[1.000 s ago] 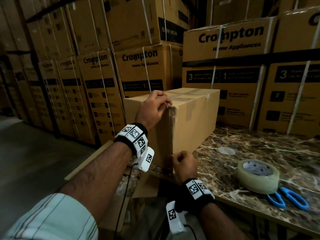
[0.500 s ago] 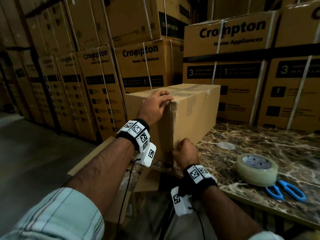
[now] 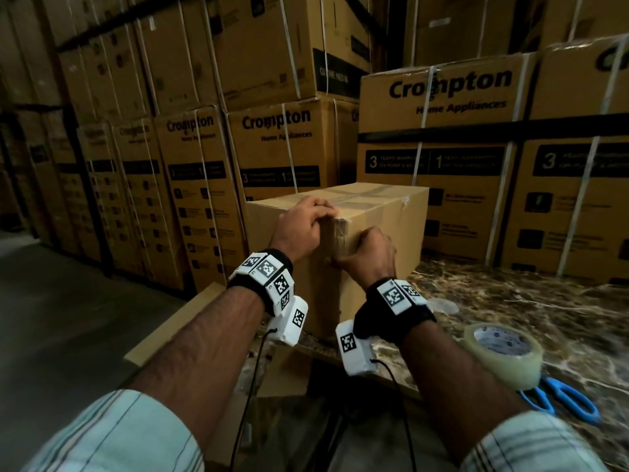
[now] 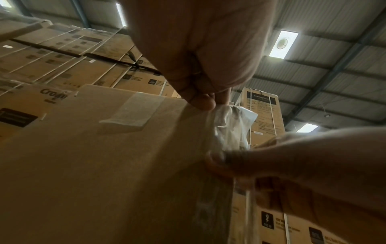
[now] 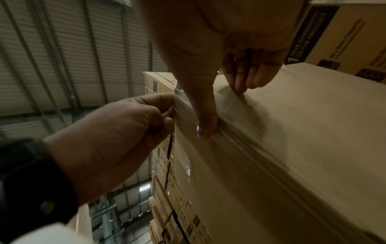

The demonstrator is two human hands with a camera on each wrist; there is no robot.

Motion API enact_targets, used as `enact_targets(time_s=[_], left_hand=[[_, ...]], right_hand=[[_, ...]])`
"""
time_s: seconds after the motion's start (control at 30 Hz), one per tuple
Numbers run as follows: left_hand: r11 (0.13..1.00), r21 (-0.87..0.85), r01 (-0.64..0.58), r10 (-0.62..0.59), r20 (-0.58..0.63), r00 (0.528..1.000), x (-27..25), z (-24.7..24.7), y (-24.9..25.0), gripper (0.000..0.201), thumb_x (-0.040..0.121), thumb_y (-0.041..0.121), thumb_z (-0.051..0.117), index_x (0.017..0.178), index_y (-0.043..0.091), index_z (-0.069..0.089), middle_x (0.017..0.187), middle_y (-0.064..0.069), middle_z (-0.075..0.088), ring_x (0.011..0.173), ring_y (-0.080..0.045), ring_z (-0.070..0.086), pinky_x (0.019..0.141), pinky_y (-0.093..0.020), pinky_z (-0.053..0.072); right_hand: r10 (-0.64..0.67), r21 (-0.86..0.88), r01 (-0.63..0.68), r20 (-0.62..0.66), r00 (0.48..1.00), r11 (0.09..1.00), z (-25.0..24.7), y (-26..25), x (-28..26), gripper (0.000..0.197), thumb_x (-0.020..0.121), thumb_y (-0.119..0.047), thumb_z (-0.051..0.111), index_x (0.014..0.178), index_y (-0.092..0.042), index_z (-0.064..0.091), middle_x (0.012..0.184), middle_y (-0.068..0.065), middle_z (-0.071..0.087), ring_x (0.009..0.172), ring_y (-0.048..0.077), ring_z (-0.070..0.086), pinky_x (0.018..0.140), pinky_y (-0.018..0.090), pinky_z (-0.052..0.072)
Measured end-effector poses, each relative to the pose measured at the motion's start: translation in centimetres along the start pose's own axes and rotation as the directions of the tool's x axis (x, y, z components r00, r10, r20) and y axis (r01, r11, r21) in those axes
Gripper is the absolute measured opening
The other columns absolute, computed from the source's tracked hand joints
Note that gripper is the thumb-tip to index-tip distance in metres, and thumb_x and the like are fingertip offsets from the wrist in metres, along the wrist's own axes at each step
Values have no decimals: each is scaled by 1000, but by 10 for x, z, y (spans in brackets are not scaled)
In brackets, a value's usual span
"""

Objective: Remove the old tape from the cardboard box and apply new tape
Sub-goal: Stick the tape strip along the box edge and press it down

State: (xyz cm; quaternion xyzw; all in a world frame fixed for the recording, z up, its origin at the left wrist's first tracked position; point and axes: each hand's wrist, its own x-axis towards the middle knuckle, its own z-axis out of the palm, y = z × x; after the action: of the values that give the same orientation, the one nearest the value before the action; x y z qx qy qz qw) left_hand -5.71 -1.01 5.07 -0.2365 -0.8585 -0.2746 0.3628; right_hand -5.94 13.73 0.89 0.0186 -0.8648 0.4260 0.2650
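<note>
we are peeling the old tape (image 4: 229,125) off the near vertical corner of the cardboard box (image 3: 381,233), which is sitting on the marble table (image 3: 510,301). our left hand (image 3: 299,226) is pinching the loosened strip at the top corner; our right hand (image 3: 369,257) is pinching it lower down. next, we judge, comes a steady pull away before reaching for the tape roll (image 3: 503,356).

The right hand (image 3: 369,255) now sits high on the near vertical edge of the cardboard box (image 3: 381,233), just below the left hand (image 3: 303,226), where a second ago it was down at the bottom of that edge. The old tape (image 4: 230,125) it pinches now bunches loose between the two hands, peeled away from the lower edge.
</note>
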Motion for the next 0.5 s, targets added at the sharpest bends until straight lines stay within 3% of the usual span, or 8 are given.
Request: enact_targets(time_s=[0.1,0.17,0.33,0.5], left_hand=[[1000,-23,6,-6,19,1000,2,0,-1,42,85,-8,44,110,13,70,124,-2,60,118,-17,52,105,-35,42],[1000,-19,-2,2,27,1000,3,0,-2,42,85,-8,44,110,14,70,123,-2,61,117,-17,52,105,-37,43],[1000,-30,-7,7,4,1000,3,2,-6,41,86,-6,44,113,13,69,122,-4,61,114,-19,54,101,-43,45],[998,-56,-14,11,-42,999,1,5,-6,46,84,-10,42,118,11,64,126,-7,59,118,-18,52,105,-41,44]], right_hand=[[-37,21,38,-23,999,999,-12,-16,11,84,55,-35,91,124,-9,50,126,13,49,120,31,44,100,39,42],[-87,48,89,-25,996,995,-18,-27,19,87,58,-29,90,131,-15,45,132,13,44,126,31,41,103,39,41],[-153,27,153,18,988,988,-21,-31,28,58,59,-31,89,108,-19,61,116,5,46,113,26,50,100,38,48],[-208,26,208,26,978,978,-19,-30,33,51,61,-40,87,100,-14,66,107,5,56,101,23,57,92,43,53]])
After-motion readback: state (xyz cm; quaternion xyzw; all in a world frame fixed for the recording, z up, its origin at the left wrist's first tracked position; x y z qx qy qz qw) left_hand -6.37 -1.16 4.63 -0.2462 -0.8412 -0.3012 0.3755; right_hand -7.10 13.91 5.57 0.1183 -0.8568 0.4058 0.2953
